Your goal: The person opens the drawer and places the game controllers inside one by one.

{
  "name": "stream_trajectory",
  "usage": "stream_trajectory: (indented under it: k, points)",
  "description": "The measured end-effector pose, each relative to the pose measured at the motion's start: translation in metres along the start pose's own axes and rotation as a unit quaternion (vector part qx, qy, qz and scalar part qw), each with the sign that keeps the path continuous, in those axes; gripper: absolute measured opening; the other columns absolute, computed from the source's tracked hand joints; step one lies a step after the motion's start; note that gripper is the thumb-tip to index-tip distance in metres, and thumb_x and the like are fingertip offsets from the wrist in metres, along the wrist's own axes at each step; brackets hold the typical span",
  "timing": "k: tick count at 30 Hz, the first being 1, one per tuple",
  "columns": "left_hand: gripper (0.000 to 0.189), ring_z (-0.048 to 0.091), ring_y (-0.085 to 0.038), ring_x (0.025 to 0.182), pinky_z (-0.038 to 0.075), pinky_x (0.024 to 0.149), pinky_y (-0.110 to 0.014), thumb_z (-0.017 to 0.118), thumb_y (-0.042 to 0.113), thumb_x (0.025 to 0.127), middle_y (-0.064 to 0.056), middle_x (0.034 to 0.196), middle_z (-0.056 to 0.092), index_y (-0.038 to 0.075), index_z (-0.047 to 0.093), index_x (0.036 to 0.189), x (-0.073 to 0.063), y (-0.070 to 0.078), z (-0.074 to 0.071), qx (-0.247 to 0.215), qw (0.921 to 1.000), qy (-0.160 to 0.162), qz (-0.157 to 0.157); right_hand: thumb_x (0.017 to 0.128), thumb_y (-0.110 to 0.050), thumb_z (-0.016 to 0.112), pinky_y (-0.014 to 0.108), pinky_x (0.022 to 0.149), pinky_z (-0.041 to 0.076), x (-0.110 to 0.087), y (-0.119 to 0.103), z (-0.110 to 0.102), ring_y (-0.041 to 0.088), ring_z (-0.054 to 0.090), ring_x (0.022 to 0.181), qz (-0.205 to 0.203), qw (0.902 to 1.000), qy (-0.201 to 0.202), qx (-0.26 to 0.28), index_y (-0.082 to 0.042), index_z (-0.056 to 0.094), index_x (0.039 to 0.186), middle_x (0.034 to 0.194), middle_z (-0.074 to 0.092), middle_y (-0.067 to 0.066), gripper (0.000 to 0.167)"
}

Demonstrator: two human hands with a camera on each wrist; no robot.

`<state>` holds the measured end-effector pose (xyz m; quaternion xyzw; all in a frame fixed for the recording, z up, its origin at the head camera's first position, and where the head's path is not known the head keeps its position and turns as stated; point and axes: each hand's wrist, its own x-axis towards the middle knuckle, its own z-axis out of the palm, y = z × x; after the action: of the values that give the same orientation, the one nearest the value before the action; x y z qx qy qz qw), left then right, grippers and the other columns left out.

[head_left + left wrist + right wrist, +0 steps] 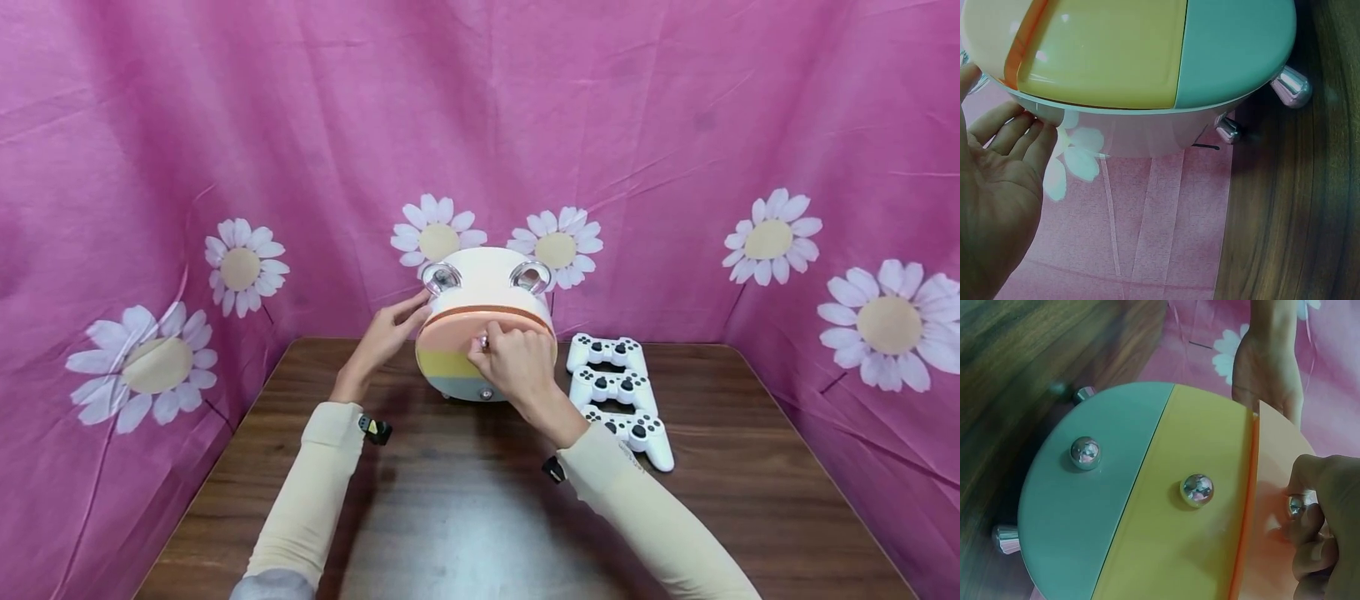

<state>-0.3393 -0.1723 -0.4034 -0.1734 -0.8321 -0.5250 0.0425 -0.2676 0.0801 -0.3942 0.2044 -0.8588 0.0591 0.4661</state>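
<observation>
A rounded white drawer box [483, 275] stands on the table with a peach top drawer [1274, 447], a yellow middle drawer [1166, 531] and a green bottom drawer [1072, 506]. My right hand [517, 362] pinches the shiny knob [1296, 504] of the peach drawer, which sticks out a little and shows an orange edge. With fingers stretched out, my left hand [384, 337] touches the left side of the box, as the left wrist view also shows. Silver knobs sit on the yellow and green fronts.
Three white game controllers [615, 387] lie in a column right of the box, close to my right forearm. Silver feet [1291, 87] hold the box up off the wooden table [450, 508]. A pink curtain [480, 125] with daisies surrounds the table's back and sides.
</observation>
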Motion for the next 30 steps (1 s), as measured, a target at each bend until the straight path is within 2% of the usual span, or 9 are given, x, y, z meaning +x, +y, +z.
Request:
stream_trajectory:
  k: [4, 11, 21, 30]
  points:
    - [0.062, 0.047, -0.023, 0.154, 0.041, 0.126, -0.049, 0.063, 0.058, 0.104, 0.004, 0.163, 0.053, 0.026, 0.056, 0.157, 0.0, -0.001, -0.001, 0.0, 1.0, 0.0, -0.004, 0.087, -0.031, 0.074, 0.032, 0.035, 0.021, -0.002, -0.003, -0.004, 0.02, 0.04, 0.036, -0.004, 1.0, 0.001, 0.006, -0.016, 0.052, 0.063, 0.043, 0.037, -0.006, 0.036]
    - [0.063, 0.046, -0.025, 0.154, 0.04, 0.127, -0.052, 0.061, 0.06, 0.104, 0.004, 0.163, 0.052, 0.028, 0.055, 0.157, -0.001, -0.003, -0.002, 0.006, 1.0, -0.002, -0.006, 0.089, -0.03, 0.073, 0.032, 0.035, 0.023, -0.008, -0.006, -0.014, 0.02, 0.041, 0.037, -0.009, 0.9998, -0.014, 0.012, -0.016, 0.055, 0.065, 0.043, 0.038, -0.006, 0.033]
    - [0.062, 0.047, -0.025, 0.153, 0.038, 0.128, -0.051, 0.061, 0.06, 0.104, 0.004, 0.163, 0.052, 0.029, 0.055, 0.157, 0.0, -0.006, -0.001, 0.004, 1.0, -0.005, -0.003, 0.085, -0.028, 0.076, 0.032, 0.036, 0.021, -0.022, -0.013, -0.028, 0.024, 0.044, 0.035, -0.017, 0.9997, 0.009, 0.016, -0.015, 0.053, 0.065, 0.041, 0.039, -0.004, 0.033]
    - [0.062, 0.048, -0.026, 0.153, 0.039, 0.127, -0.05, 0.061, 0.058, 0.105, 0.002, 0.163, 0.052, 0.025, 0.055, 0.157, 0.0, -0.003, 0.0, 0.014, 0.9998, 0.0, 0.012, 0.085, -0.026, 0.073, 0.038, 0.037, 0.034, -0.03, -0.018, -0.04, 0.023, 0.043, 0.034, -0.021, 0.9995, 0.023, 0.009, -0.015, 0.055, 0.068, 0.04, 0.036, -0.005, 0.027]
